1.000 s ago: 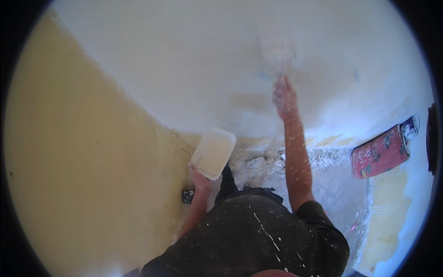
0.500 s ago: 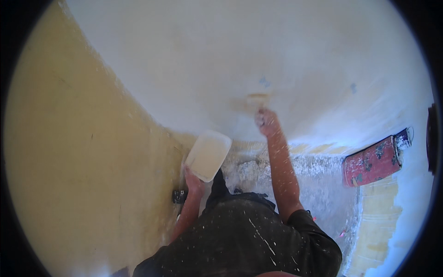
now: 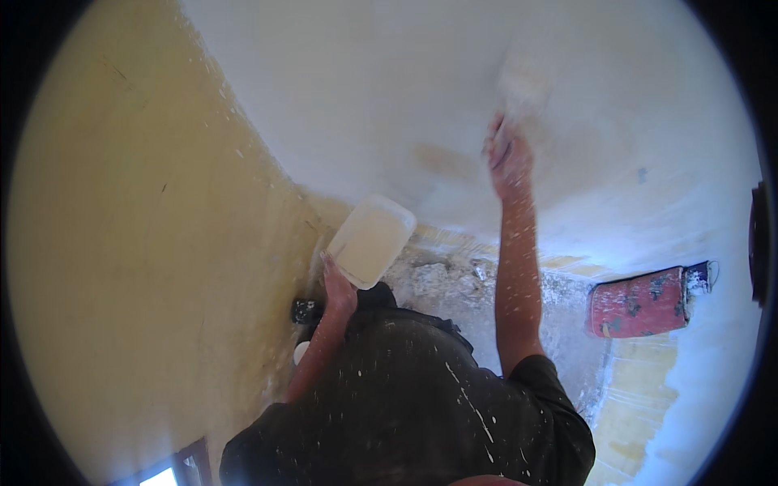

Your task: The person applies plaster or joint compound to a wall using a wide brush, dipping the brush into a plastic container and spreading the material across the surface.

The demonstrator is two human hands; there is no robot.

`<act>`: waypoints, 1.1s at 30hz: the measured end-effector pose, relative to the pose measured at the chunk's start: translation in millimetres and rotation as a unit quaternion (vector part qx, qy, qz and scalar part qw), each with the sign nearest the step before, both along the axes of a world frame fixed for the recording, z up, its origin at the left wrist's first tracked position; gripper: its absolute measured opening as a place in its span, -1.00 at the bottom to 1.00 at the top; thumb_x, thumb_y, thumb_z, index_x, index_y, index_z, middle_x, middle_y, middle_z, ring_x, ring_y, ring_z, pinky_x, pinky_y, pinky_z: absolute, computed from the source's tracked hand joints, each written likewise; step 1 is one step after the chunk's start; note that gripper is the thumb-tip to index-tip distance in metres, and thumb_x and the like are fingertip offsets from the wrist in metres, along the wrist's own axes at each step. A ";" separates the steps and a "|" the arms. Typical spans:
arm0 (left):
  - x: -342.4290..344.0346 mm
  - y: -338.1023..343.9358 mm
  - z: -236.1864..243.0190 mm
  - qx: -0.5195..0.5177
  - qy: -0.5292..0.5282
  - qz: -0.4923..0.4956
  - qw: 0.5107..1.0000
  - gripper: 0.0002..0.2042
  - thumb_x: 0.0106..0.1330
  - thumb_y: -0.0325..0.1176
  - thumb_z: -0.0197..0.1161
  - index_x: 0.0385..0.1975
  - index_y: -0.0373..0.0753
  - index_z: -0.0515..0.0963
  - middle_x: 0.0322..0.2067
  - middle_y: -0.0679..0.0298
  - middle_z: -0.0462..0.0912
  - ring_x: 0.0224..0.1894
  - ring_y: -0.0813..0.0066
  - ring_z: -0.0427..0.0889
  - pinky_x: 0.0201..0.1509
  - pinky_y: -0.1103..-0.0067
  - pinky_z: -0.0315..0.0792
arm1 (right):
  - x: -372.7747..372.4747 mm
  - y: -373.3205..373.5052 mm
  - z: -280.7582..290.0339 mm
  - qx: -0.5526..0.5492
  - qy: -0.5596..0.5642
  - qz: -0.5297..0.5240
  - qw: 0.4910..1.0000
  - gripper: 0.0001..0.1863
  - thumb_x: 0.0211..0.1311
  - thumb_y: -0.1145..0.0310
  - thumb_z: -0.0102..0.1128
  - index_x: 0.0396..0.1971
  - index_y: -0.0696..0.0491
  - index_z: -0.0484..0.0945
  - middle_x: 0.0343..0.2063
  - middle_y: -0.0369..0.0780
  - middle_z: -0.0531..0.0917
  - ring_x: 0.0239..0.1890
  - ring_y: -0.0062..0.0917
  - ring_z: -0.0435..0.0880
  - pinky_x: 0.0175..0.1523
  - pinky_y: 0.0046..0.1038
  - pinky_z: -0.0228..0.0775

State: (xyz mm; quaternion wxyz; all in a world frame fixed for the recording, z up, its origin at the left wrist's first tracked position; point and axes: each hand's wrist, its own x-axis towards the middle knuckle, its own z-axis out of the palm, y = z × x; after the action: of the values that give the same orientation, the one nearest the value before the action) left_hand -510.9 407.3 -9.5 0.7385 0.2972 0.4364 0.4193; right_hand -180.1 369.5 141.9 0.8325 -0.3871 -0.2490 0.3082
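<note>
Tub point(image 3: 379, 231) lies up & R of L hand point(image 3: 339, 290), which grips its lower-L edge, long axis slanting up-R. R hand point(image 3: 510, 158), farther from tub, is curled round a blurred tool point(image 3: 525, 85), before white wall point(image 3: 348, 89); contact unclear.

To my right, a red drum point(image 3: 640, 304) with dark green patches on its side; at its outer end, a dark can point(image 3: 697, 278) splashed with white, from which a thin wire handle point(image 3: 715, 276) curves. Farther right, a dark brown object point(image 3: 760, 243), only partly visible, kind unclear. Underfoot, a grey floor point(image 3: 567, 324) mottled with whitish stains. Low at the left, a small black container point(image 3: 305, 311) speckled white; near it, a pale rounded object point(image 3: 301, 351), partly hidden. Behind these, a bright opening point(image 3: 160, 478) in a dark frame point(image 3: 202, 456).
</note>
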 end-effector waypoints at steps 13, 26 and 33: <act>-16.8 97.2 9.0 0.015 -0.080 -0.053 0.995 -0.44 0.44 0.04 -0.34 0.16 -0.35 0.22 0.08 0.09 0.39 0.11 0.29 0.41 0.18 0.44 0.32 | -31.0 41.6 -183.6 -0.268 -0.284 0.044 0.919 -0.82 0.22 0.37 -0.04 -0.29 0.17 0.41 -0.65 -0.41 0.35 -0.73 -0.78 0.22 -0.73 -0.76 0.01; -56.3 165.1 -10.7 0.006 -0.104 -0.146 0.984 -0.43 0.44 0.02 -0.34 0.18 -0.37 0.18 0.14 0.04 0.34 0.19 0.19 0.33 0.28 0.37 0.20 | -102.0 81.7 72.1 -0.036 -0.046 -0.018 0.998 -0.55 0.31 0.16 -0.07 0.10 0.11 0.32 -0.55 -0.39 0.41 -0.72 -0.82 0.24 -0.71 -0.78 0.03; -70.4 171.6 -28.6 -0.006 -0.086 -0.124 0.989 -0.42 0.44 0.02 -0.34 0.15 -0.43 0.20 0.08 0.04 0.37 0.11 0.29 0.40 0.18 0.45 0.30 | -144.2 94.5 -125.7 -0.129 0.136 0.006 0.982 -0.59 0.31 0.19 -0.01 0.10 0.00 0.30 -0.58 -0.44 0.34 -0.73 -0.84 0.18 -0.73 -0.79 -0.05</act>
State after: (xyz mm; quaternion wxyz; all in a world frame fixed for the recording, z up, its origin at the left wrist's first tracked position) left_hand -581.3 578.9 -38.1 0.8212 0.3074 0.3333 0.3464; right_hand -324.3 464.0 16.2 0.7998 -0.4441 -0.0941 0.3927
